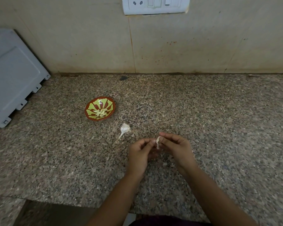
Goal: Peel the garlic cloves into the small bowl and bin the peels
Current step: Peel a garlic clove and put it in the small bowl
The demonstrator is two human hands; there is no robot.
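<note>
Pinching a garlic clove (pixel 158 141) between curled fingertips of left hand (pixel 140 152) and right hand (pixel 175 147), the person is risking it squirting loose onto the countertop (pixel 219 111), missing the small bowl (pixel 91 105).

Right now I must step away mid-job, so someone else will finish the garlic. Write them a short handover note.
Hands: left hand and right hand both pinch one garlic clove above the granite counter, a strip of peel hanging from it.
Things: peeled cloves lie in the small bowl, ahead to the left; a garlic bulb lies on the counter between bowl and hands. No bin in view.
Done: several cloves peeled.
Left: finish this clove, peel the bulb's rest, bin the peels.
</note>
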